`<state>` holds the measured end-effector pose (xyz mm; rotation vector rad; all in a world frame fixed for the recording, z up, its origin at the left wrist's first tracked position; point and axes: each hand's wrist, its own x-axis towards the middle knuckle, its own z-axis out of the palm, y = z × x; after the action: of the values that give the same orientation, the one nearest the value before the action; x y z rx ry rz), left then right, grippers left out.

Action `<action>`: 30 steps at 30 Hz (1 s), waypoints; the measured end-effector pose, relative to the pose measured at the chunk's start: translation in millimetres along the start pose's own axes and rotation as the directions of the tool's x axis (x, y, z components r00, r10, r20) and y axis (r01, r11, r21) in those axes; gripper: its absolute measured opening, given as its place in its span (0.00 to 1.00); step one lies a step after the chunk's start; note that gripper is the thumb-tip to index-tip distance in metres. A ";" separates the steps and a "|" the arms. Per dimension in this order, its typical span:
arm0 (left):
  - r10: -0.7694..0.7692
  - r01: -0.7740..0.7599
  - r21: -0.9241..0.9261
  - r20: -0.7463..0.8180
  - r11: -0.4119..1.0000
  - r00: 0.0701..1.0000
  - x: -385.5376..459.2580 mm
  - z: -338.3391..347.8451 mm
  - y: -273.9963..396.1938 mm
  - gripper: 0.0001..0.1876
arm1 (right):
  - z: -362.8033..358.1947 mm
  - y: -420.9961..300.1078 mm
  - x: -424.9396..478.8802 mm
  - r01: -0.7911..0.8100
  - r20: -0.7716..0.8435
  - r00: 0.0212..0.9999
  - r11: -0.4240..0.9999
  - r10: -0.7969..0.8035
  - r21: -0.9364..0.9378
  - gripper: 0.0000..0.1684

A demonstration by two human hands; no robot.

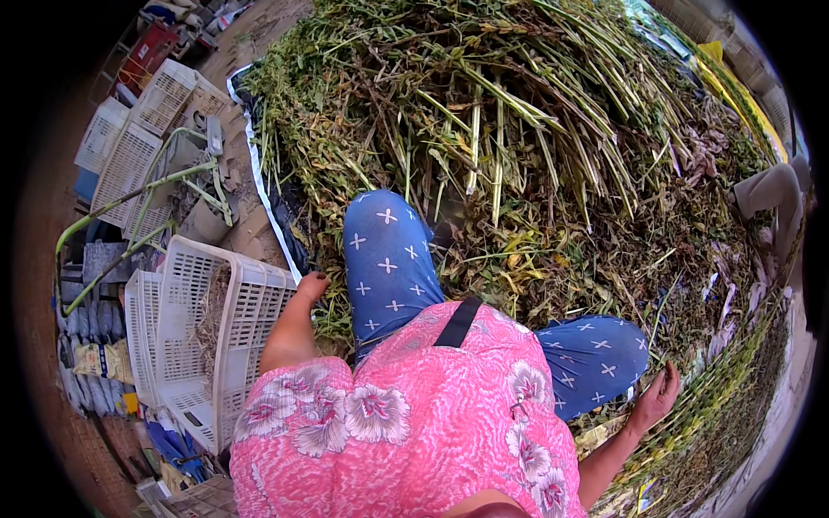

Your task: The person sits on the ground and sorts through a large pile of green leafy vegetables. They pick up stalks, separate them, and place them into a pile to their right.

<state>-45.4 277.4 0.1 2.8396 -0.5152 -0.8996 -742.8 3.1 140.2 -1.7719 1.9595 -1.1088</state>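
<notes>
A large heap of cut leafy plants (414, 116) lies before me, with pale stalk ends (499, 162) pointing towards my knees. My left hand (313, 286) hangs low beside my left knee, between a white plastic crate (259, 278) and the plants; its fingers look curled, and I cannot make out anything in them. Out to my right, my right hand (657, 398) has its fingers apart and holds nothing visible. Long green stalks with pods or leaves (719, 382) lie just beyond it. Withered leaves (544, 265) cover the ground between my knees.
A dark sheet with a white edge (259, 168) borders the heap at left. Beyond it stand a green tubular frame (97, 207), stacked white crates (129, 162) and a red box (147, 55). At far right, another person's bent leg (771, 191) is beside the plants.
</notes>
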 end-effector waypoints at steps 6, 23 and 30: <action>0.010 -0.073 -0.748 -0.088 0.660 0.996 67.0 6.2 96.9 0.13 | 43.4 -65.4 11.8 0.245 0.118 0.964 0.967 -0.236 -0.070 0.13; 0.053 0.248 -0.914 0.279 0.322 0.959 159.0 18.8 210.5 0.30 | 90.2 -115.9 25.0 0.355 0.388 0.902 0.835 -0.189 -0.420 0.11; 0.125 0.256 -0.965 0.261 0.057 0.957 165.0 -16.5 240.4 0.14 | 98.4 -123.9 28.2 0.356 0.411 0.896 0.830 -0.171 -0.431 0.11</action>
<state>22.1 -5.7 -24.0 1.3527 0.2658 -1.0495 -594.4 -52.3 167.7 -2.3721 1.9100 -0.2918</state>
